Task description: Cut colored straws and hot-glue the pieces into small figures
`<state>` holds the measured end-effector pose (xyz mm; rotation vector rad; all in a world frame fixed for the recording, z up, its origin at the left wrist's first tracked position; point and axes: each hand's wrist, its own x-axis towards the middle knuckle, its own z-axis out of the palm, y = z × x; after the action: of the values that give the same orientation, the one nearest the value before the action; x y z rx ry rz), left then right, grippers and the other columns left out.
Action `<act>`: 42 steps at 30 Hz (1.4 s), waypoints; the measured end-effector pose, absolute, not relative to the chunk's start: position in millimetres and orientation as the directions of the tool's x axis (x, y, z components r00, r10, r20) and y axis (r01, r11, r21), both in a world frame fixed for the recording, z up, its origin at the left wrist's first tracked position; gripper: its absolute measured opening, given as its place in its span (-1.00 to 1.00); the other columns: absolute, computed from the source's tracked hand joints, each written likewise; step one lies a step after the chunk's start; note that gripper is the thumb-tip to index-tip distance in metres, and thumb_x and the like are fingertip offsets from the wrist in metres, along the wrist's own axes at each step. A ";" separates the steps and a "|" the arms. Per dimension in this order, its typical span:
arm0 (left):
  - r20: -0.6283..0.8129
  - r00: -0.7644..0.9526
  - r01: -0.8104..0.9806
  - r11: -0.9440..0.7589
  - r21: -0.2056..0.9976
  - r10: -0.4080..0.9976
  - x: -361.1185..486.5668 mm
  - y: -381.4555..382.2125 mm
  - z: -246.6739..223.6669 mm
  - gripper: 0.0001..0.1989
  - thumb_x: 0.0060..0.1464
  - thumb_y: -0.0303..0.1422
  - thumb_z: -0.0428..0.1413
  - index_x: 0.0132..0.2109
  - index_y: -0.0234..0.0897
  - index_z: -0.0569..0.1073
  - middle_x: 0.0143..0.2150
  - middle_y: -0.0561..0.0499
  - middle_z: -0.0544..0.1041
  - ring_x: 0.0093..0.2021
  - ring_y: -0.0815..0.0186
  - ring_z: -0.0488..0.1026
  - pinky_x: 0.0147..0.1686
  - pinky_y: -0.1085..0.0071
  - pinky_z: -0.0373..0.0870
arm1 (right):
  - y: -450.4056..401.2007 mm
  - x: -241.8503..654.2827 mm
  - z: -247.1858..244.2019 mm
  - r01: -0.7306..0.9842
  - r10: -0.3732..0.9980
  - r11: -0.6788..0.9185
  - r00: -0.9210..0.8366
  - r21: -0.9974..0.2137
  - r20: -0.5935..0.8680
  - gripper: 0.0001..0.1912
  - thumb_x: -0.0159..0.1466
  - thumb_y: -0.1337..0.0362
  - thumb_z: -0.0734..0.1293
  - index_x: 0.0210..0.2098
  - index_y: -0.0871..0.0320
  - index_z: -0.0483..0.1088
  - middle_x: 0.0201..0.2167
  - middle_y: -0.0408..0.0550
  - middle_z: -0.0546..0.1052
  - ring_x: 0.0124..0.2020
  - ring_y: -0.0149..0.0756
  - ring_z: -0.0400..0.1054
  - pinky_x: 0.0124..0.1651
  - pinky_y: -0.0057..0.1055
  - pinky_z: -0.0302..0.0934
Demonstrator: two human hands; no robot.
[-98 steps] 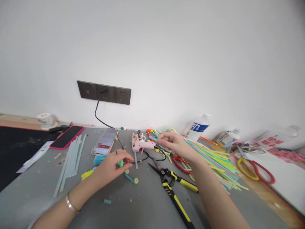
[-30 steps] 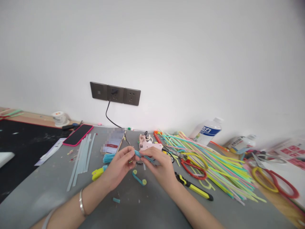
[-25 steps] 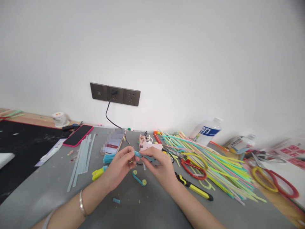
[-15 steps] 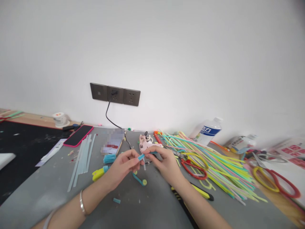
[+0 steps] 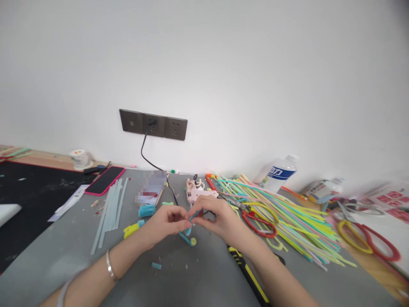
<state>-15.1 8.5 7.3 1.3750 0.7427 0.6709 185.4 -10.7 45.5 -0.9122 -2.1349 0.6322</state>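
One small blue strip (image 5: 194, 215) is pinched between the fingertips of the left hand (image 5: 168, 221) and the right hand (image 5: 217, 215), which nearly meet. Just beyond the right hand lies a pink glue gun (image 5: 202, 195). Short blue pieces (image 5: 147, 210) lie beyond the left wrist; a yellow-and-black handle (image 5: 247, 275) shows beside the right forearm.

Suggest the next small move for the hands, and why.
Probably pinch the blue strip firmly where it bends: the left hand and right hand meet at it, fingertips close together, and part of it hangs below them, seemingly loose.
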 end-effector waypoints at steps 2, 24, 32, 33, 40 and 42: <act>-0.077 0.607 0.003 0.095 0.996 0.791 -14.4 7.5 6.7 -0.63 -0.03 -0.11 0.29 -0.45 -0.33 0.41 -0.56 0.16 0.26 -0.54 0.47 0.12 -0.54 0.52 0.02 | -10.0 184.6 42.9 0.434 0.776 0.620 -0.465 -0.654 0.427 -0.86 0.21 0.47 0.44 -0.27 0.13 0.50 -0.38 -0.14 0.56 -0.39 -0.35 0.41 -0.24 -0.43 0.23; -0.111 0.413 -0.322 0.259 0.911 0.904 -7.7 3.5 10.0 -0.62 -0.08 -0.10 0.36 -0.38 -0.29 0.42 -0.65 0.15 0.41 -0.62 0.49 0.33 -0.61 0.60 0.23 | -13.5 165.3 18.7 0.467 0.693 0.708 -0.315 -0.530 0.648 -0.80 0.32 0.45 0.29 -0.17 0.10 0.51 -0.28 0.00 0.61 -0.25 -0.25 0.48 -0.17 -0.31 0.33; -0.100 0.268 -0.368 0.198 0.908 0.958 -7.9 5.9 10.1 -0.60 -0.24 -0.12 0.44 -0.42 -0.31 0.49 -0.55 0.10 0.52 -0.50 0.43 0.46 -0.47 0.57 0.38 | -12.3 166.2 14.1 0.480 0.685 0.714 -0.328 -0.510 0.650 -0.73 0.33 0.35 0.33 0.01 0.06 0.50 -0.24 0.01 0.61 -0.25 -0.24 0.48 -0.17 -0.30 0.35; -0.094 0.256 -0.365 0.187 0.912 0.962 -7.6 5.9 10.3 -0.60 -0.25 -0.12 0.44 -0.43 -0.30 0.50 -0.56 0.10 0.52 -0.50 0.43 0.46 -0.48 0.57 0.37 | -11.8 166.3 13.8 0.478 0.687 0.712 -0.327 -0.513 0.649 -0.73 0.33 0.34 0.35 0.01 0.06 0.50 -0.27 0.00 0.60 -0.28 -0.25 0.47 -0.19 -0.31 0.35; -0.108 0.296 -0.324 0.206 0.923 0.949 -7.6 5.8 12.1 -0.61 -0.25 -0.11 0.44 -0.43 -0.31 0.51 -0.52 0.07 0.53 -0.48 0.41 0.39 -0.49 0.54 0.30 | -8.5 170.4 12.8 0.507 0.666 0.721 -0.318 -0.472 0.675 -0.76 0.37 0.31 0.31 -0.01 0.05 0.52 -0.33 -0.04 0.58 -0.31 -0.27 0.45 -0.23 -0.34 0.30; -0.108 0.326 -0.307 0.213 0.928 0.939 -8.5 5.7 12.3 -0.61 -0.22 -0.10 0.42 -0.43 -0.31 0.51 -0.51 0.07 0.51 -0.49 0.43 0.34 -0.50 0.54 0.26 | -7.9 173.0 14.6 0.508 0.652 0.732 -0.330 -0.453 0.683 -0.77 0.39 0.31 0.29 -0.01 0.05 0.53 -0.35 -0.05 0.57 -0.32 -0.28 0.44 -0.22 -0.34 0.27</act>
<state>-8.5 5.7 12.3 0.9723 0.8143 1.0127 173.0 -7.9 14.6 -0.8813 -2.0023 0.1941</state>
